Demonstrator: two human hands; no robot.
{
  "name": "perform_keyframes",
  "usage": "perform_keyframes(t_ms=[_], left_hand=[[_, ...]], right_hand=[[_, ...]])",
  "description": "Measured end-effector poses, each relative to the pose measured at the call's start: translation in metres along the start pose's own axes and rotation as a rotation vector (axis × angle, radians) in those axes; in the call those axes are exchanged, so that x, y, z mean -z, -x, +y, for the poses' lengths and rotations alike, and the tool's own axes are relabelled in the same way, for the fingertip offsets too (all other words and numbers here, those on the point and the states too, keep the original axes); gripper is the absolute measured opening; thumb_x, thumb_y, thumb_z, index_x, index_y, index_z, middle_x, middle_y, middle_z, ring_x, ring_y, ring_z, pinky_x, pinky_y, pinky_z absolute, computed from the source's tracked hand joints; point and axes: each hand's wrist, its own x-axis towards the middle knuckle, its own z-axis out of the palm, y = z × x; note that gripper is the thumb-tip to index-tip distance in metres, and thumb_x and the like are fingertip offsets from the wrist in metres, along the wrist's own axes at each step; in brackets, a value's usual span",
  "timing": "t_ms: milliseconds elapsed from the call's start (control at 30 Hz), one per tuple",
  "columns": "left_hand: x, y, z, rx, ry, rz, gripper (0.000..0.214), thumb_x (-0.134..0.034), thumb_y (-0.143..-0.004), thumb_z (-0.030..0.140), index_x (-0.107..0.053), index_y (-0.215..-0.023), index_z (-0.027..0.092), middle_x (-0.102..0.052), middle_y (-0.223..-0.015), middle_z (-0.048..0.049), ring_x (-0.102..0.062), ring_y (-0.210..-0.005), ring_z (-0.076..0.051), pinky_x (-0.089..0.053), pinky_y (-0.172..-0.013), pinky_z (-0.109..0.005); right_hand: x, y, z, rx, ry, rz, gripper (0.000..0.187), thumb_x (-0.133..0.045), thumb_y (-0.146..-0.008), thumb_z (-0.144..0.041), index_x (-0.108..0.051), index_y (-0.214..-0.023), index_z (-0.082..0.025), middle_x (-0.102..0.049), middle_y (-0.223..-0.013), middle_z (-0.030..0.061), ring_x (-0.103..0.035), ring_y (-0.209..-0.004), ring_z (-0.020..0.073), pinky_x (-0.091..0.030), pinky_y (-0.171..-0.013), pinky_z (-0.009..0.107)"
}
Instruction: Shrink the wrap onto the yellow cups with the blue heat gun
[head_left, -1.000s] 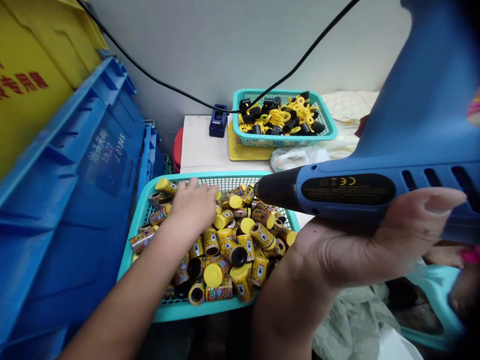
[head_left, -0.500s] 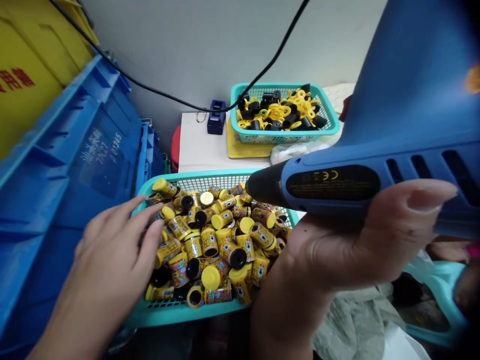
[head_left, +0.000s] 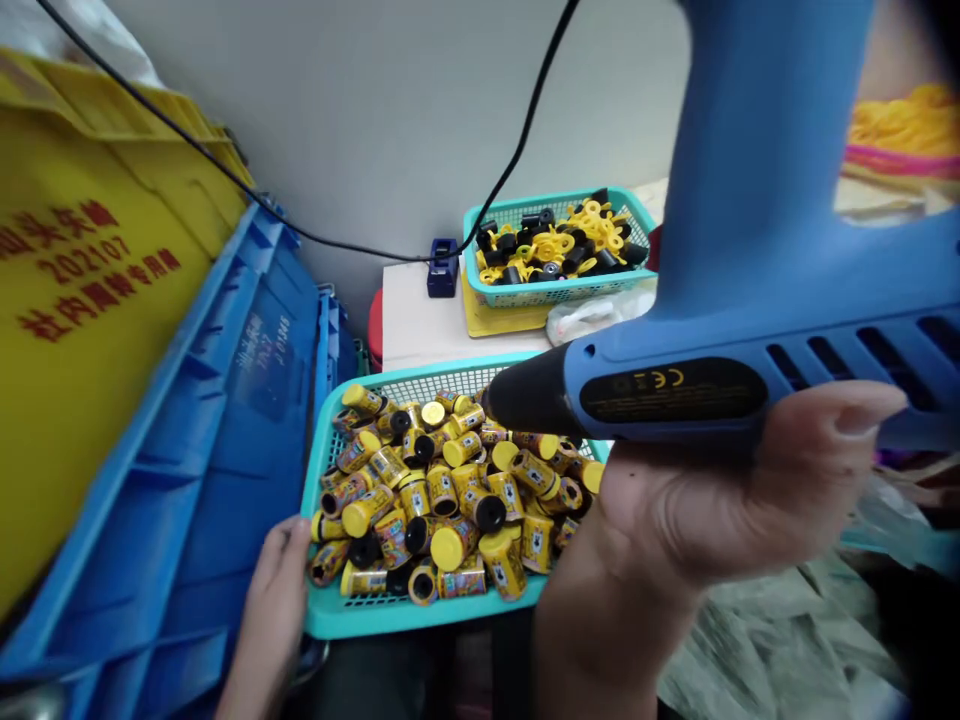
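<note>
In the head view, the only one, the right hand (head_left: 720, 500) grasps a blue tool (head_left: 720, 330) by its body, thumb along the side, handle uppermost. The tool's black nozzle (head_left: 532, 390) points left across the far right part of the front basket (head_left: 405, 622); contact with the contents cannot be told. The left hand (head_left: 274, 580) lies against the basket's left wall, fingers bent; whether they clench the rim is hidden.

Likely faults, by judgement: should the tool blow hot air, a nozzle dwelling too near could soften the small jars or the rim, though whether it runs is not shown. An uneven pull at the left wall could tip the basket and spill its load. The black cord (head_left: 360, 245), slack before the wall, could snag on the rear basket (head_left: 562, 292) if the tool swings.

Containers: the front basket, turquoise and latticed, holds a jumbled heap of small jars (head_left: 442, 490) with yellow or black ends, lying at many angles. The rear basket, on a yellow slab (head_left: 502, 320), contains black cylinders (head_left: 606, 260) and yellow ring-shaped parts (head_left: 555, 245). Blue (head_left: 255, 450) and yellow crates (head_left: 75, 200) stand at left, contents unseen.
</note>
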Motion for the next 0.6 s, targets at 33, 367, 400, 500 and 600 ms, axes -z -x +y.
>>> perform_keyframes(t_ms=[33, 367, 400, 500, 600], left_hand=[[-0.001, 0.0, 0.003, 0.093, 0.132, -0.029, 0.029, -0.061, -0.076, 0.041, -0.066, -0.095, 0.019, -0.074, -0.096, -0.0053, -0.069, -0.1, -0.028, -0.054, -0.095, -0.044], [0.009, 0.007, -0.002, 0.229, 0.463, -0.036, 0.017, -0.06, -0.086, 0.028, -0.07, -0.096, 0.018, -0.076, -0.079, -0.0028, -0.074, -0.075, -0.021, -0.062, -0.072, -0.032], [0.013, -0.001, -0.002, 0.234, 0.462, -0.035, 0.018, -0.059, -0.087, 0.028, -0.07, -0.097, 0.018, -0.075, -0.079, -0.0029, -0.074, -0.074, -0.021, -0.062, -0.071, -0.032], [0.014, -0.029, 0.009, 0.243, 0.469, -0.015, 0.018, -0.058, -0.087, 0.028, -0.068, -0.099, 0.018, -0.074, -0.075, -0.002, -0.073, -0.07, -0.02, -0.062, -0.071, -0.033], [-0.007, -0.04, 0.023, 0.214, 0.464, -0.051, 0.024, -0.055, -0.088, 0.03, -0.066, -0.105, 0.018, -0.074, -0.078, -0.0036, -0.073, -0.072, -0.02, -0.061, -0.072, -0.032]], right_hand=[[0.0, 0.0, -0.001, -0.004, -0.038, -0.005, 0.061, -0.048, -0.088, -0.058, -0.045, -0.141, -0.029, -0.045, -0.135, -0.0018, -0.039, -0.14, 0.0193, -0.042, -0.119, 0.05], [-0.009, -0.005, -0.011, 0.079, -0.185, 0.134, 0.067, -0.07, -0.074, -0.047, -0.051, -0.134, -0.022, -0.049, -0.132, 0.0021, -0.049, -0.131, 0.0192, -0.042, -0.119, 0.049], [-0.011, -0.004, -0.011, 0.098, -0.186, 0.161, 0.066, -0.07, -0.073, -0.045, -0.052, -0.131, -0.021, -0.048, -0.132, 0.0023, -0.048, -0.132, 0.0196, -0.041, -0.119, 0.049], [-0.016, -0.004, -0.009, 0.145, -0.187, 0.234, 0.065, -0.072, -0.069, -0.04, -0.053, -0.127, -0.018, -0.047, -0.133, 0.0021, -0.047, -0.133, 0.0205, -0.041, -0.119, 0.05], [-0.019, -0.007, -0.008, 0.185, -0.198, 0.294, 0.064, -0.07, -0.068, -0.037, -0.052, -0.127, -0.019, -0.046, -0.134, 0.0011, -0.045, -0.135, 0.0194, -0.041, -0.119, 0.049]])
